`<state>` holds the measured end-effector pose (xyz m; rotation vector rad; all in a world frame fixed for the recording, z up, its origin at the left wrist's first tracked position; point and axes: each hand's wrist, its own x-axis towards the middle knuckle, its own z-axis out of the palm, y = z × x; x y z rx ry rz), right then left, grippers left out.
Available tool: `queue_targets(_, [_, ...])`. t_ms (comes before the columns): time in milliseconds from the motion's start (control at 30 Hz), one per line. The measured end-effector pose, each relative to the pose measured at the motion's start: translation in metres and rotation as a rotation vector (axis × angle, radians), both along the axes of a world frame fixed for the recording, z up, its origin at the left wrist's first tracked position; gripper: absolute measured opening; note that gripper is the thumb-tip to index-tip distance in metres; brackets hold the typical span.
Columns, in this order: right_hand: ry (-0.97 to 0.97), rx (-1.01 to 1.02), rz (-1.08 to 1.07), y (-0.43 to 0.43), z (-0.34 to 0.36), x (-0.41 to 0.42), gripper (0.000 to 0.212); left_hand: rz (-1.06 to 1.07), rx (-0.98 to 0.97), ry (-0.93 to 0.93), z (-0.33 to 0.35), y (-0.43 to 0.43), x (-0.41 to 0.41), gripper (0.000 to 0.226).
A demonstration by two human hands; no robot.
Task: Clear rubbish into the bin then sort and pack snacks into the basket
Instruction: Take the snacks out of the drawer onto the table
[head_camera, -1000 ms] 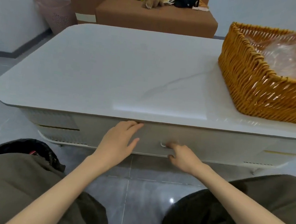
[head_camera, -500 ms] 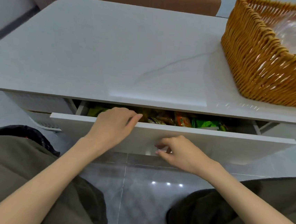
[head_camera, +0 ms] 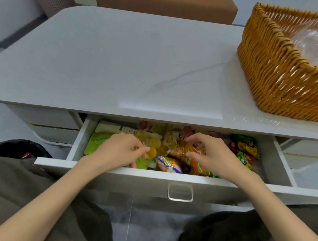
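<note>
1. A seated person reaches both hands into the open drawer (head_camera: pixel 78 141) of a white table (head_camera: pixel 121 58), where the snacks (head_camera: pixel 245 148) lie in a loose heap.
2. The right hand (head_camera: pixel 215 157) arches over an orange packet (head_camera: pixel 182 151), with curled fingers on its far side and the thumb on its near side, so it appears to grip the packet. The packet's long axis seems to run slantwise, from the far middle of the drawer toward the near right.
3. The left hand (head_camera: pixel 120 148) has its fingers curled narrow, the tips together at the edge of a yellow packet (head_camera: pixel 154 145). Whether it has hold of the packet cannot be told.
4. The basket (head_camera: pixel 271 73), lined with clear film, stands on the tabletop to the far right, above and beyond the drawer. The right hand is the nearer of the two, so lifting up and rightward over the table's edge looks like the shorter route.
5. A black bin bag (head_camera: pixel 10 147) sits low on the left, beside the left knee, on the left hand's side.
</note>
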<state>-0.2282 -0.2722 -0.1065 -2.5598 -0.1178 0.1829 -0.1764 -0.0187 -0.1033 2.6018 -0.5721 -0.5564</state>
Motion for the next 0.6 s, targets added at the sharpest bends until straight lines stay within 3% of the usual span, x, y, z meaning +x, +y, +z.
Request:
queue_targets(133, [0.164, 0.063, 0.114, 0.007, -0.007, 0.006, 0.049, -0.032, -0.044, 0.113, 0.000, -0.001, -0.007, 0.027])
queue_targets(233, [0.221, 0.033, 0.184, 0.022, -0.011, 0.010, 0.055, -0.062, 0.106, -0.193, -0.009, -0.002, -0.004, 0.026])
queue_targets(300, [0.282, -0.076, 0.229, 0.034, -0.016, 0.011, 0.064, -0.066, 0.160, -0.252, -0.019, 0.002, 0.003, 0.039])
queue_targets(400, [0.285, -0.295, 0.284, 0.047, -0.025, 0.010, 0.055, -0.099, 0.175, -0.020, -0.044, 0.010, 0.017, 0.071])
queue_targets(467, [0.307, -0.289, 0.279, 0.049, -0.026, 0.012, 0.048, -0.140, 0.211, 0.063, -0.055, 0.010, 0.021, 0.087])
queue_targets(600, [0.279, -0.275, 0.258, 0.043, -0.024, 0.015, 0.042, -0.249, 0.376, 0.029, -0.055, 0.009, 0.021, 0.099])
